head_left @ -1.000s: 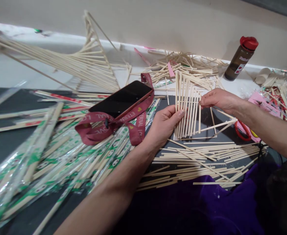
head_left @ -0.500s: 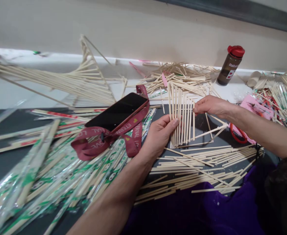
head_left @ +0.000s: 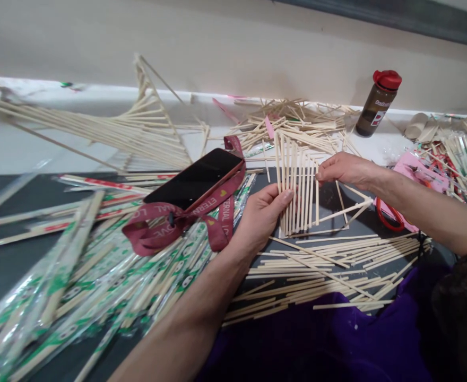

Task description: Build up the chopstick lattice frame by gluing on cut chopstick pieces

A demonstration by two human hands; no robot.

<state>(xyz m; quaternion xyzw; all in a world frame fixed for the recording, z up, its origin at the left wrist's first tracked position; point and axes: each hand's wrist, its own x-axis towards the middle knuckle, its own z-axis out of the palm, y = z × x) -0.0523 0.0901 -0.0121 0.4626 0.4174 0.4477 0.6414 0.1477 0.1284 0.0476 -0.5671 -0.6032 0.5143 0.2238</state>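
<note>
A small frame of pale wooden sticks (head_left: 293,170), set side by side like slats, stands between my hands. The thumb and fingers of my left hand (head_left: 263,215) pinch its left side near the middle. My right hand (head_left: 340,172) pinches the rightmost upright stick (head_left: 317,196) near its upper end. Thinner sticks joined at a point (head_left: 368,203) stretch to the right of the frame. Below it, loose chopsticks (head_left: 317,286) lie in rows on the dark table (head_left: 2,196).
On wrapped chopsticks (head_left: 138,286) at left rests a black phone (head_left: 196,178) with a red lanyard (head_left: 149,228). A larger stick structure (head_left: 130,132) stands behind. A red-capped bottle (head_left: 378,103), a stick pile (head_left: 297,124), red-handled scissors (head_left: 389,217) and pink paper (head_left: 412,167) are farther back and right.
The view has shifted slightly, so most things appear a little farther right and higher. Both hands keep their hold on the stick frame, with hardly any movement.
</note>
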